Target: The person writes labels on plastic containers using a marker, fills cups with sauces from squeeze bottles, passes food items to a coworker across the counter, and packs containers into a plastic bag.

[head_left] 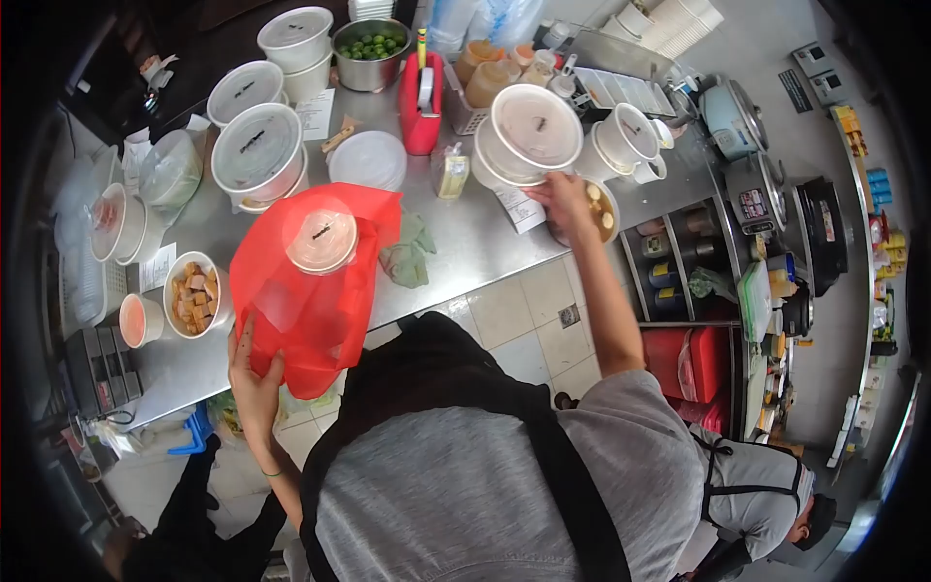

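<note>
My left hand (255, 373) grips the left side of a red plastic bag (320, 330), fingers against its outside and thumb toward the front. In the bag's mouth sits a round white lidded tub (322, 233) with a dark mark on its lid. My right hand (567, 202) has its fingers closed at the lower edge of a large lidded tub (535, 128), which rests on another white container. A printed receipt (522, 209) hangs just below that stack, beside my thumb. Close to my right wrist stands a bowl of brown food (603, 211).
Lidded tubs (257, 145) stand at the back left, near a pot of green limes (370, 50). A red tape dispenser (422, 107) and a stack of lids (368, 160) are mid-table. Open tubs (197, 296) stand left. One person (752, 485) is behind right, another (194, 524) lower left.
</note>
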Demonstrator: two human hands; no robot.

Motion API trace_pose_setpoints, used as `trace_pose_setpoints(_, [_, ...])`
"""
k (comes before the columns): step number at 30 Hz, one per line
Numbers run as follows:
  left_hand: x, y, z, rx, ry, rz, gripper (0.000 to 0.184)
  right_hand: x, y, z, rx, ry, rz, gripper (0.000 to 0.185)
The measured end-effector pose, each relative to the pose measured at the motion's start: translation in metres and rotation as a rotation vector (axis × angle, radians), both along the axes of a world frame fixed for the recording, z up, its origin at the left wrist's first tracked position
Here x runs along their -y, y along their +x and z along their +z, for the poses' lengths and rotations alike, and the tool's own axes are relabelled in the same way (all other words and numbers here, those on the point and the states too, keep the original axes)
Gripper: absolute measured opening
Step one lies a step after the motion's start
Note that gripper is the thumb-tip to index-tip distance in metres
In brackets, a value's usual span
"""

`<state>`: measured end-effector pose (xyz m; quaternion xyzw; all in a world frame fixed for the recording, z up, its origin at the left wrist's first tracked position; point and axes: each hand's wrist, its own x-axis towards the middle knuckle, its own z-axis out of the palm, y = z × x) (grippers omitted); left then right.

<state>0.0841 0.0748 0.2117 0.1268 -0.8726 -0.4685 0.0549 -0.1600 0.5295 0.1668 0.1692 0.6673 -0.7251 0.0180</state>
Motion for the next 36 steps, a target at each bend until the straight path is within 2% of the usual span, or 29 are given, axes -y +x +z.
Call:
trace_pose_setpoints(3, [0.01, 0.009, -0.012, -0.049, -0.11, -0.034, 0.061, -0.001, 0.016, 0.039, 0.051, 0.078, 0.128, 0.027])
trace_pose_setpoints(5, [0.01, 0.01, -0.008, -0.057, -0.055, -0.026, 0.061, 0.028, 0.037, 0.085, 0.068, 0.089, 0.2, 0.026])
trace_pose_setpoints(8, [0.013, 0.012, -0.009, -0.057, -0.049, -0.027, 0.061, 0.061, 0.062, 0.111, 0.099, 0.052, 0.419, 0.03])
trace_pose_setpoints(11, [0.013, 0.012, -0.004, -0.036, 0.05, -0.016, 0.061, 0.117, 0.093, 0.108, 0.04, 0.035, 0.484, 0.037])
trace_pose_setpoints(13, [0.017, 0.012, -0.009, -0.093, -0.008, -0.021, 0.062, 0.151, 0.106, 0.093, 0.102, 0.01, 0.625, 0.043])
trace_pose_setpoints(14, [0.017, 0.012, -0.008, -0.1, -0.005, -0.029, 0.061, 0.176, 0.118, 0.095, 0.07, -0.087, 0.66, 0.045])
trace_pose_setpoints(15, [0.017, 0.014, -0.007, -0.105, 0.0, -0.036, 0.06, 0.192, 0.121, 0.076, -0.005, -0.136, 0.768, 0.042])
trace_pose_setpoints(16, [0.023, 0.018, -0.018, -0.112, -0.006, -0.027, 0.06, 0.211, 0.13, 0.066, 0.003, -0.137, 0.771, 0.039])
trace_pose_setpoints(18, [0.04, 0.024, -0.045, 0.008, 0.223, -0.054, 0.055, 0.243, 0.143, 0.048, 0.005, -0.165, 0.784, 0.031])
trace_pose_setpoints(19, [0.041, 0.026, -0.042, 0.0, 0.216, -0.046, 0.055, 0.254, 0.146, 0.039, 0.002, -0.193, 0.795, 0.027])
trace_pose_setpoints(21, [0.045, 0.027, -0.035, 0.051, 0.341, -0.038, 0.048, 0.27, 0.149, 0.03, 0.083, -0.268, 0.833, 0.04])
trace_pose_setpoints(23, [0.051, 0.028, -0.033, 0.074, 0.246, -0.072, 0.043, 0.278, 0.147, -0.004, 0.086, -0.232, 0.865, 0.036])
trace_pose_setpoints(25, [0.052, 0.026, -0.027, 0.095, 0.386, 0.007, 0.045, 0.285, 0.147, -0.009, 0.193, -0.179, 0.858, 0.033])
trace_pose_setpoints(26, [0.054, 0.025, -0.027, 0.093, 0.383, 0.005, 0.045, 0.289, 0.149, -0.011, 0.164, -0.219, 0.854, 0.017])
trace_pose_setpoints(29, [0.064, 0.022, -0.028, -0.034, 0.402, -0.022, 0.051, 0.296, 0.144, -0.039, 0.182, -0.16, 0.849, 0.014])
trace_pose_setpoints(31, [0.066, 0.017, -0.014, -0.032, 0.512, 0.04, 0.059, 0.301, 0.144, -0.052, 0.191, -0.106, 0.84, 0.011])
trace_pose_setpoints(32, [0.064, 0.014, 0.0, -0.066, 0.322, -0.023, 0.062, 0.303, 0.143, -0.058, 0.173, -0.104, 0.821, 0.011])
trace_pose_setpoints(34, [0.057, 0.002, 0.024, -0.118, 0.355, -0.04, 0.063, 0.298, 0.14, -0.057, 0.165, -0.118, 0.83, 0.012])
trace_pose_setpoints(35, [0.052, -0.001, 0.036, -0.166, 0.38, -0.041, 0.064, 0.289, 0.132, -0.059, 0.245, -0.152, 0.977, 0.027])
trace_pose_setpoints(36, [0.044, -0.004, 0.057, -0.111, 0.309, 0.009, 0.062, 0.276, 0.125, -0.055, 0.151, -0.104, 1.089, 0.027])
